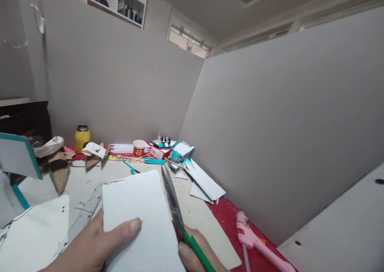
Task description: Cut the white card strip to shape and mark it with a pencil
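Observation:
In my left hand [111, 240] is a white sheet of cardboard [135, 200], gripped at its left edge with the thumb flat on top. My right hand [199, 244] is closed round the green handles of a pair of scissors [174, 200]. Their blades point away from me and run along the right edge of the cardboard. Whether the blades are parted around that edge I cannot tell. The lower part of the cardboard leaves the frame at the bottom.
A pink glue gun [258, 240] lies on the red cloth [223, 216] at right. Along the back stand a yellow bottle [82, 139] and a paper cup [139, 148], beside cardboard scraps and thin sticks. A clear ruler [85, 212] lies left. Grey partitions [120, 84] enclose the table.

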Tool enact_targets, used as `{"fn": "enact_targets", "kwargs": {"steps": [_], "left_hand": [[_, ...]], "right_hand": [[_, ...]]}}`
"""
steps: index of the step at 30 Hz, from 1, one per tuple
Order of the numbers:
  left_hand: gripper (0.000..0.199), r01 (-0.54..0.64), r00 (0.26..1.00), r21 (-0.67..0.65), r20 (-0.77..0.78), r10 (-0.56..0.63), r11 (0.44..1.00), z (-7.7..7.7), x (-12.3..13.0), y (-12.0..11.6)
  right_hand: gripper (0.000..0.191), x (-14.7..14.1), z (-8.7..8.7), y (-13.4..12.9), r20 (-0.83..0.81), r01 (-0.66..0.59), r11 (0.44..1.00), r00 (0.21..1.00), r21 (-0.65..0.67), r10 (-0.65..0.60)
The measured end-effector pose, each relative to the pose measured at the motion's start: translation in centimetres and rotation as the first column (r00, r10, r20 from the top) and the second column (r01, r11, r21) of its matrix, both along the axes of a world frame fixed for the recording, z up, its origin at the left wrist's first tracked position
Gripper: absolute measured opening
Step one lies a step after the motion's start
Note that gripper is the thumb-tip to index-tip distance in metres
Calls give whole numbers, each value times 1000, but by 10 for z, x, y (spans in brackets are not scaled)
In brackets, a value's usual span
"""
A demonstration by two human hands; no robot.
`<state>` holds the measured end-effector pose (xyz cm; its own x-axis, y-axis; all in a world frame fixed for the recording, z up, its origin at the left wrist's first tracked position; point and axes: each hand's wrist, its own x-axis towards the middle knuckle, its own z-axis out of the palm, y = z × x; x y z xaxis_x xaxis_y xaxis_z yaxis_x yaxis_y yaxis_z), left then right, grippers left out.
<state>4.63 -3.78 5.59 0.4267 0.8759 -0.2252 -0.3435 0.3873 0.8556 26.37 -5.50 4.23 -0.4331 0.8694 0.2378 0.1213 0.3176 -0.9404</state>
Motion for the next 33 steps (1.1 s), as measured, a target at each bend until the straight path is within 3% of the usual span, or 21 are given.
{"fn": "enact_targets", "kwargs": {"steps": [3,9,17,21,28,33], "left_hand": [[82,34,999,-20,-19,-34,999,2,-2,0],[75,13,993,13,-120,-11,1000,3,-5,2],[72,-28,991,24,-130,31,999,-1,-1,1],[76,-53,988,29,-146,57,998,-1,1,0],[83,-40,989,37,-141,44,999,-4,3,-1],[86,-32,991,19,-128,35,999,-7,3,-1]], "right_hand": [[66,0,-6,10,-15,-83,997,996,10,83],[91,1,-27,13,-7,-57,995,998,-80,56],[77,4,2,1,113,-31,995,993,-94,42],[73,6,7,0,108,-49,995,992,-92,59],[72,-2,2,2,2,-82,991,997,-107,82],[77,0,-20,7,10,-34,997,999,-66,35]]}}
